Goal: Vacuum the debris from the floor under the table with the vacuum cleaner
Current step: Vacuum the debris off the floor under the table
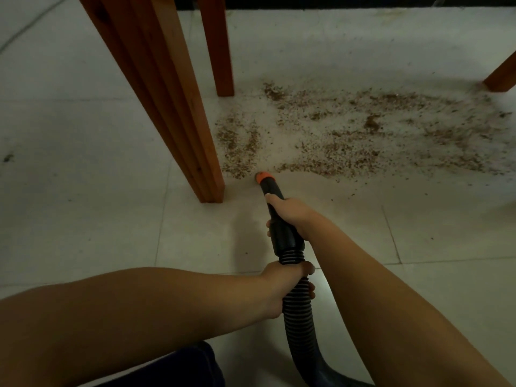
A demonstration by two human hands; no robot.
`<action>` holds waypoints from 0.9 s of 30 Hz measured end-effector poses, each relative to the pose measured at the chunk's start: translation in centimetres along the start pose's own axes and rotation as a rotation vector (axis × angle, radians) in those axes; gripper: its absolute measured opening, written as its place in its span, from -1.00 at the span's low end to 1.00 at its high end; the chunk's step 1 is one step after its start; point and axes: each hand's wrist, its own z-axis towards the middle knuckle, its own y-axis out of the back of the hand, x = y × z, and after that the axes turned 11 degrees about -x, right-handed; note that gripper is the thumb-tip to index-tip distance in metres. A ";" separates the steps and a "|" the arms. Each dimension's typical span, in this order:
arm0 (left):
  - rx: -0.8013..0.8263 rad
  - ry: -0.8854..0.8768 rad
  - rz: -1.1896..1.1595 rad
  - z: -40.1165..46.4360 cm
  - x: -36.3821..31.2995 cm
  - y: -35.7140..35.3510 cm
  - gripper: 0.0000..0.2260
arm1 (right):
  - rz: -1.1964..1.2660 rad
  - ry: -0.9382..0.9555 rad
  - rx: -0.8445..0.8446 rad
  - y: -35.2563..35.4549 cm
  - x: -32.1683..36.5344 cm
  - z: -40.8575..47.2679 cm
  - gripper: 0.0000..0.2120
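Observation:
Brown crumbly debris [349,135] is spread over the pale tiled floor between the wooden table legs. A black vacuum hose ends in a rigid black nozzle [279,219] with an orange tip [263,177]. The tip touches the floor at the near edge of the debris, just right of the nearest table leg [173,107]. My right hand [287,212] grips the rigid nozzle from the right. My left hand [284,286] grips the ribbed hose [297,317] just behind the nozzle collar. The vacuum cleaner's body is out of view.
A second table leg [220,46] stands farther back, and a third leg [502,76] shows at the right edge. A dark wall base runs along the top. The floor [83,233] is grey tile with a small dark speck [8,157] at far left. Dark blue clothing [192,367] shows at bottom.

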 end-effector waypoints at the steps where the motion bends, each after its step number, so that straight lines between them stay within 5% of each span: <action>1: -0.005 -0.003 -0.002 0.1 -0.2 0.2 -0.92 | 0.001 0.004 0.007 -0.2 0.2 0.1 -0.62; 19: 0.132 -0.059 0.243 2.2 -2.1 -4.3 -0.92 | 0.221 -0.065 -0.283 6.9 -2.5 2.9 -0.65; 27: 0.103 -0.064 0.112 2.9 -3.2 -4.0 -0.93 | 0.118 -0.018 -0.192 6.1 -0.2 3.7 -0.61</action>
